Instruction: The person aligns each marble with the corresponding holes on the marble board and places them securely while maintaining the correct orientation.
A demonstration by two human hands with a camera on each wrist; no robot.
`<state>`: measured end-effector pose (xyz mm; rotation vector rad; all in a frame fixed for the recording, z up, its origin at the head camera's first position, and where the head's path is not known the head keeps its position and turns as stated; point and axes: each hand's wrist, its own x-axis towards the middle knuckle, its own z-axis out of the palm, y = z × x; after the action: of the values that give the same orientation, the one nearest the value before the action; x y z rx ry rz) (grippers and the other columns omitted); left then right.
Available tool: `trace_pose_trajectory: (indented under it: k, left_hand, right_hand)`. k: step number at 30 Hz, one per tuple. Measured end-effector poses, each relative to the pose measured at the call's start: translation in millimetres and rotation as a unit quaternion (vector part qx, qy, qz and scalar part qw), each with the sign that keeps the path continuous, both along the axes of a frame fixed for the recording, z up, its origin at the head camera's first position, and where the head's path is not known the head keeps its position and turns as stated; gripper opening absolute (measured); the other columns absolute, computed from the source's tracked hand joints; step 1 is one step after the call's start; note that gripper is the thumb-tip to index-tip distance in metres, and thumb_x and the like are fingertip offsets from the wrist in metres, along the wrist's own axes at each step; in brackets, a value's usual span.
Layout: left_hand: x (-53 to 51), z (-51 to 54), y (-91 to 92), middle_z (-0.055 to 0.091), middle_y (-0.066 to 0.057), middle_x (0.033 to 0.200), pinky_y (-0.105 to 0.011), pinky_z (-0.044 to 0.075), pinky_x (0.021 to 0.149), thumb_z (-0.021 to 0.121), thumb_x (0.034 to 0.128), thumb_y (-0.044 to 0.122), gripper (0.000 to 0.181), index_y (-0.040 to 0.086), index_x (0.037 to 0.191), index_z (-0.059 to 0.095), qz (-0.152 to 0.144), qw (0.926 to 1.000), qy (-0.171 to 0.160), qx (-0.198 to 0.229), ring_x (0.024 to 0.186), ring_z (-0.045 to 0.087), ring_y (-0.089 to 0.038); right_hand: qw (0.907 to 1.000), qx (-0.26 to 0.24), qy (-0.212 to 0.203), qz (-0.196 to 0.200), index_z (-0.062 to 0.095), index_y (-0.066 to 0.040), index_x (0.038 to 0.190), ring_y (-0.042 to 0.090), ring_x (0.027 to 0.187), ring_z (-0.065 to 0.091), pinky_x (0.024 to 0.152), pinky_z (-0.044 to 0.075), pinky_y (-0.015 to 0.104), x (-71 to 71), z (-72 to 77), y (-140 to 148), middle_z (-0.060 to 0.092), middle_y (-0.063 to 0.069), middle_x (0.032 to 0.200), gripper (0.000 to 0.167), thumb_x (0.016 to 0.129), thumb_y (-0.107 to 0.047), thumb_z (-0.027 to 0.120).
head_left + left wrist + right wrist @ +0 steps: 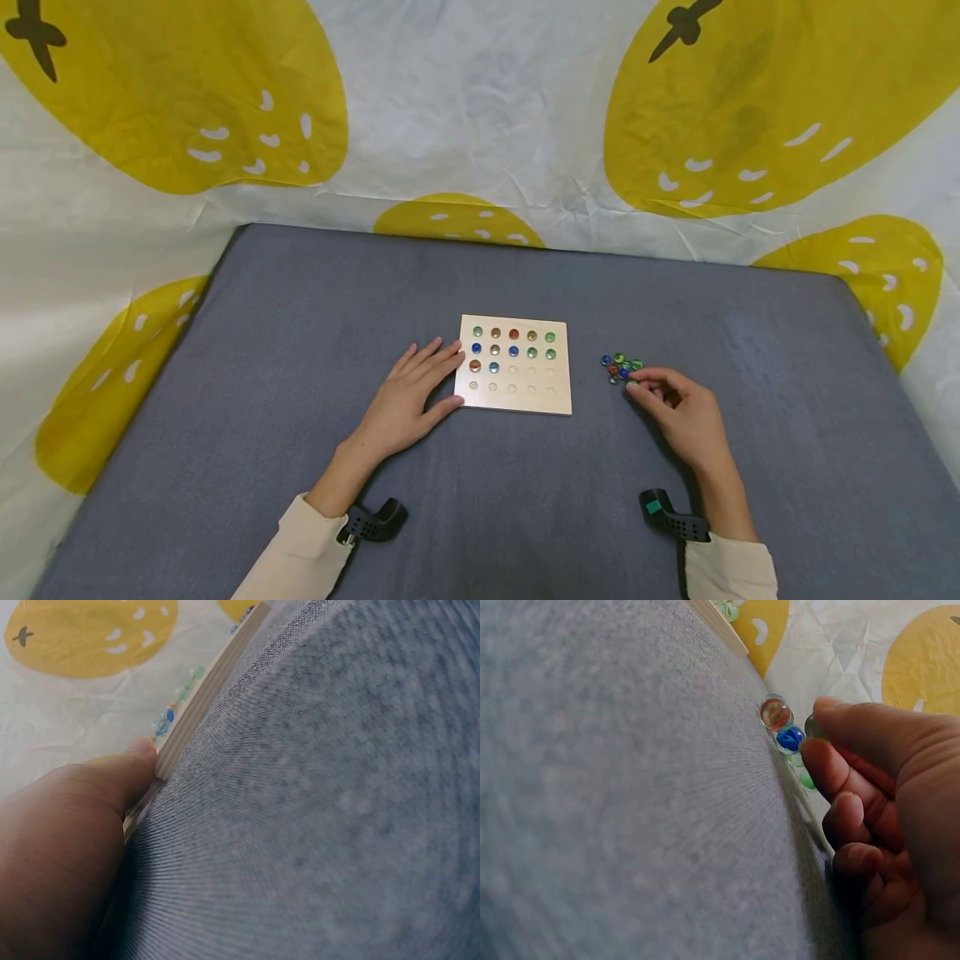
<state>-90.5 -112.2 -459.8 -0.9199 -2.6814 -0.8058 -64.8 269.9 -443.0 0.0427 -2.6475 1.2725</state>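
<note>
A pale wooden board [517,400] with rows of round hollows lies mid-table. Glass marbles in green, orange, blue and brown sit in its two far rows, and two more are at the left of the third row. Along the board's left edge rests my left hand [405,404], fingers straight, thumb at the near left corner. To the right, my right hand [686,417] pinches a dark greenish marble [814,727] between thumb and index finger. Beside those fingertips lies a small cluster of loose marbles [618,358], among them a blue one [790,739] and an orange one [775,713].
Grey cloth [300,317] covers the table under everything. Behind and at the sides hangs a white curtain [480,100] with large yellow fruit prints. Each wrist wears a black camera band [375,521].
</note>
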Motion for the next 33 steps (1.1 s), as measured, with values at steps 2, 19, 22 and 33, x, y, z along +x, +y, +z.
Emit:
trace_pose_trajectory:
  k: [2,19,22,33]
  left_hand:
    - [0.2,0.0,-0.3,0.04,-0.004,0.149,-0.046,0.015,0.116,0.063,0.0925,0.036,0.059,0.01,0.143,0.047,-0.001,1.0,0.002,0.002,0.14,0.029,-0.027]
    - [0.1,0.0,0.9,0.04,-0.004,0.148,-0.047,0.015,0.115,0.063,0.0923,0.036,0.059,0.01,0.142,0.047,-0.002,1.0,0.003,0.002,0.14,0.029,-0.027]
    - [-0.7,-1.6,1.3,0.04,-0.003,0.149,-0.046,0.015,0.116,0.062,0.0927,0.038,0.059,0.01,0.143,0.047,-0.002,1.0,0.002,-0.001,0.14,0.028,-0.026]
    - [-0.7,-4.3,1.0,0.04,-0.003,0.149,-0.046,0.015,0.116,0.063,0.0922,0.037,0.059,0.01,0.143,0.047,0.002,0.9999,0.009,-0.005,0.14,0.028,-0.026]
  right_hand:
    - [1.0,-0.003,-0.003,-0.001,0.072,-0.011,0.101,0.01,0.061,0.049,0.052,0.039,0.021,0.8,1.0,0,0.063,0.001,0.079,0.016,0.089,-0.022,0.071]
    - [0.9997,-0.024,0.0,-0.004,0.071,-0.006,0.106,0.009,0.071,0.056,0.053,0.043,0.019,2.6,17.0,-14,0.064,0.002,0.087,0.019,0.09,-0.015,0.07]
    - [0.9994,-0.033,0.007,-0.001,0.072,-0.007,0.105,0.009,0.072,0.056,0.054,0.043,0.019,0.8,20.2,-21,0.065,0.002,0.087,0.018,0.089,-0.016,0.07]
    - [0.9981,-0.037,0.04,0.03,0.072,-0.009,0.104,0.011,0.072,0.054,0.054,0.042,0.02,-4.8,30.5,-52,0.064,0.003,0.087,0.017,0.089,-0.017,0.07]
